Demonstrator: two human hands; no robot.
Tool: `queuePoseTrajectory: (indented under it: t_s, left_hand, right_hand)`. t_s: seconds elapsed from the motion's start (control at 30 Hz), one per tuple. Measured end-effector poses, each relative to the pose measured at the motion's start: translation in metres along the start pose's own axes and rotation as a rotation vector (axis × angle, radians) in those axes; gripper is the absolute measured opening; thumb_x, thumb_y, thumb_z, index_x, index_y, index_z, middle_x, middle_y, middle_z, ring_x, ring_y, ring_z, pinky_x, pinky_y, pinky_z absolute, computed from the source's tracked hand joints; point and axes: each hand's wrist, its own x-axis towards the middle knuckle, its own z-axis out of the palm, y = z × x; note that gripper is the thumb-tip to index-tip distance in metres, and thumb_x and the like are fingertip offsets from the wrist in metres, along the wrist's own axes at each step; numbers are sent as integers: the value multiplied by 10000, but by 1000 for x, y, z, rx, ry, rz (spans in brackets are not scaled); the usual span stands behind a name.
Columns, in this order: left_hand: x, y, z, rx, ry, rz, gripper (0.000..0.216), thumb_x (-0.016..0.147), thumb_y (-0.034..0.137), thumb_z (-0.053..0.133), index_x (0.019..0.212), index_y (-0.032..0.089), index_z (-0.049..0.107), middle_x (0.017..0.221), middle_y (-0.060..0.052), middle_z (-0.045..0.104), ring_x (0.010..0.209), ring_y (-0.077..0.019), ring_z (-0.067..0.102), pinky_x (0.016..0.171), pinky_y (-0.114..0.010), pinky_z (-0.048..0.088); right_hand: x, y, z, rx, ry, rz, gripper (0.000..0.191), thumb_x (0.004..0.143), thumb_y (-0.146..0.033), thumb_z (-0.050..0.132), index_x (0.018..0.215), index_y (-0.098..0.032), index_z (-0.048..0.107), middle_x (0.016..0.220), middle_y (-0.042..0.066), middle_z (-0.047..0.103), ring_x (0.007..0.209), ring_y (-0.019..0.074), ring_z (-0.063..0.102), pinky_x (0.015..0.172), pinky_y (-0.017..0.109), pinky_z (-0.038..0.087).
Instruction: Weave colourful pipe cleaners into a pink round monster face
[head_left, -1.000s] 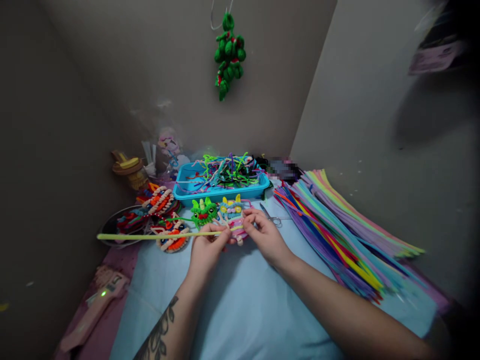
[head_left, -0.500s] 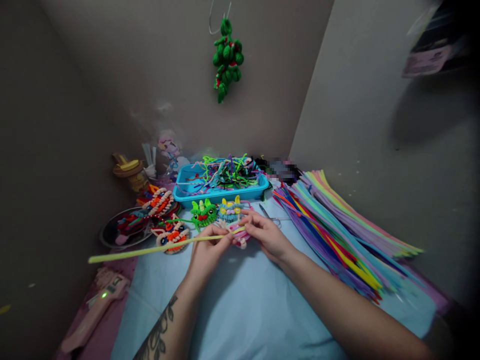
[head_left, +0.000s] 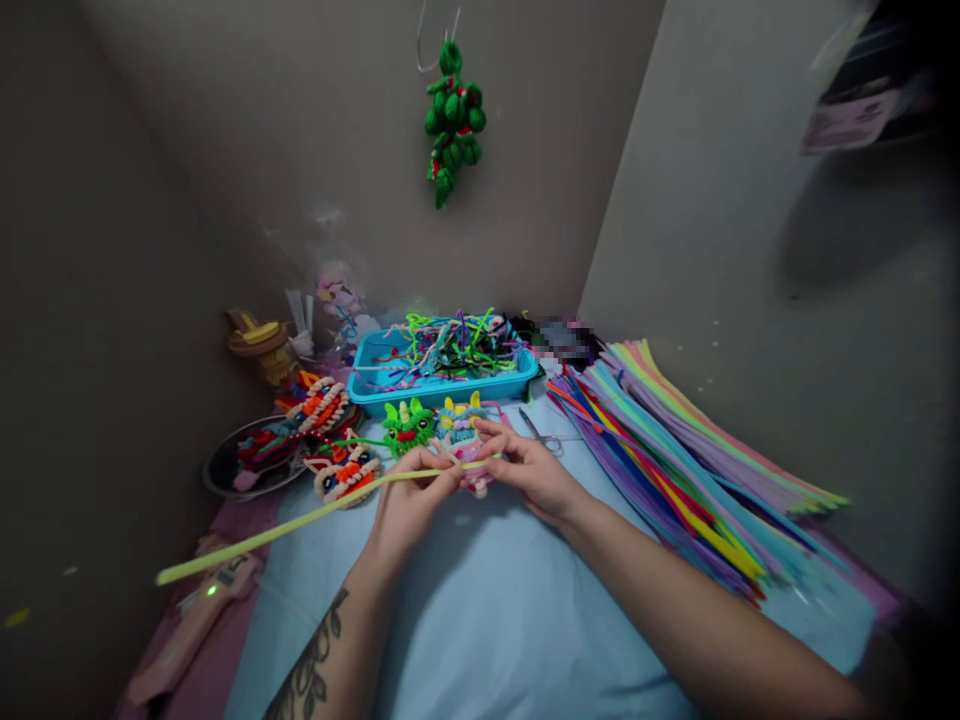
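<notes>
A pale yellow pipe cleaner runs from between my hands out to the lower left. My left hand pinches it between thumb and fingers. My right hand pinches its short end close by, fingertips almost meeting the left ones. Just behind the fingertips sits a pink pipe-cleaner figure, mostly hidden; whether a hand grips it too I cannot tell. Beyond the hands are a green horned figure and a blue one with yellow ears. An orange and cream figure lies left of my left hand.
A blue tray of tangled pipe-cleaner scraps stands at the back. Scissors lie beyond my right hand, and bundled pipe cleaners spread along the right. At left are a round bowl and a pink glue gun with a green light.
The long free end of the yellow pipe cleaner has dropped lower and swung slightly left, now passing over the glue gun. Both hands stay nearly in place.
</notes>
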Motion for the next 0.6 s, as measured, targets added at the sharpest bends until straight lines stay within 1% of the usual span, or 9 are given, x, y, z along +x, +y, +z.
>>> queuePoseTrajectory:
  t_s: [0.13, 0.3, 0.33, 0.37, 0.4, 0.47, 0.5, 0.53, 0.6]
  left_hand:
    - [1, 0, -1, -77, 12, -16, 241, 696, 299, 729, 671, 168, 528, 641, 2, 670, 592, -135, 641, 586, -232, 482]
    - [0, -3, -1, -86, -60, -7, 242, 709, 310, 724, 669, 173, 529, 661, -5, 676, 623, -144, 640, 610, -246, 490]
    - [1, -4, -1, -82, -53, -13, 242, 708, 309, 725, 671, 173, 528, 659, -6, 675, 620, -142, 637, 610, -244, 487]
    - [1, -4, -2, -77, -37, -20, 242, 705, 309, 726, 674, 172, 529, 656, -6, 675, 614, -140, 634, 605, -241, 483]
    - [2, -4, -2, -69, -17, -27, 241, 703, 309, 726, 677, 171, 531, 652, -6, 673, 606, -137, 630, 600, -237, 478]
    - [2, -3, -2, -40, 20, -38, 237, 699, 310, 726, 680, 170, 535, 648, -6, 673, 598, -136, 626, 593, -232, 469]
    - [1, -2, -2, -23, 32, -40, 235, 698, 311, 724, 677, 171, 536, 644, -5, 672, 596, -137, 624, 589, -231, 465]
    - [1, -1, -1, 1, 36, -37, 230, 699, 311, 720, 673, 173, 538, 642, -5, 672, 599, -139, 624, 587, -231, 462]
    - [-2, 3, 1, 62, 24, -20, 211, 702, 306, 710, 658, 174, 551, 633, -7, 671, 596, -143, 620, 578, -230, 455]
  right_hand:
    - [0, -3, 1, 51, 18, 5, 277, 646, -440, 768, 662, -197, 639, 1296, 103, 534, 1285, 283, 418, 1045, 446, 312]
    - [0, -2, 1, 46, 14, 21, 306, 669, -448, 737, 608, -191, 584, 1324, 105, 505, 1272, 290, 426, 1016, 445, 354]
    - [1, -1, 1, 47, 18, 18, 282, 670, -443, 734, 649, -195, 600, 1333, 104, 497, 1259, 292, 439, 1004, 446, 368]
    - [1, 0, 1, 41, 29, 10, 260, 673, -438, 727, 735, -206, 625, 1343, 100, 488, 1238, 290, 458, 988, 448, 385]
    - [1, 1, 0, 20, 51, -10, 288, 679, -432, 718, 864, -227, 636, 1350, 95, 480, 1216, 285, 475, 969, 449, 403]
    - [-1, 1, 0, -104, 146, -107, 458, 693, -404, 700, 1115, -283, 569, 1376, 80, 443, 1221, 272, 463, 960, 447, 413]
    - [-2, 0, 0, -214, 203, -182, 483, 704, -377, 690, 1158, -298, 547, 1399, 72, 408, 1249, 270, 429, 981, 449, 394]
    - [-4, -1, 0, -347, 249, -266, 434, 716, -346, 679, 1134, -299, 572, 1420, 61, 374, 1284, 272, 384, 1016, 454, 356]
    - [-9, -5, 3, -608, 283, -416, 230, 738, -289, 657, 968, -281, 666, 1430, 38, 351, 1330, 283, 307, 1082, 467, 256]
